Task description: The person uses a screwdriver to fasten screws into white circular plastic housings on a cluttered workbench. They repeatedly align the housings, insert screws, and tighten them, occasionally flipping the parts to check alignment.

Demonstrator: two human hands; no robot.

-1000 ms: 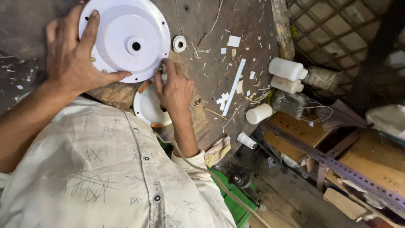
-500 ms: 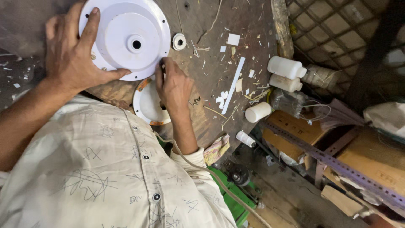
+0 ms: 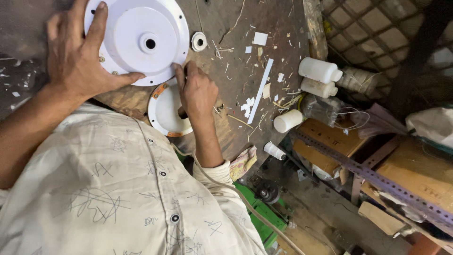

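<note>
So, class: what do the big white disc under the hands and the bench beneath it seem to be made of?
White disc: probably painted or coated metal, possibly plastic; smooth, even, slightly glossy, with screws at the rim. Bench: looks like worn wood, brown, matte, scuffed, strewn with scraps.

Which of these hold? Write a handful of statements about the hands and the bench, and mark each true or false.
1. The left hand lies flat on the big white disc. True.
2. The right hand is at the disc's lower edge. True.
3. The small white ring sits on top of the disc. False: it lies on the bench beside the disc.
4. A second, smaller white plate lies under the right hand. True.
5. The white bottles stand upright left of the disc. False: they lie on their sides at the bench's right edge.
</note>
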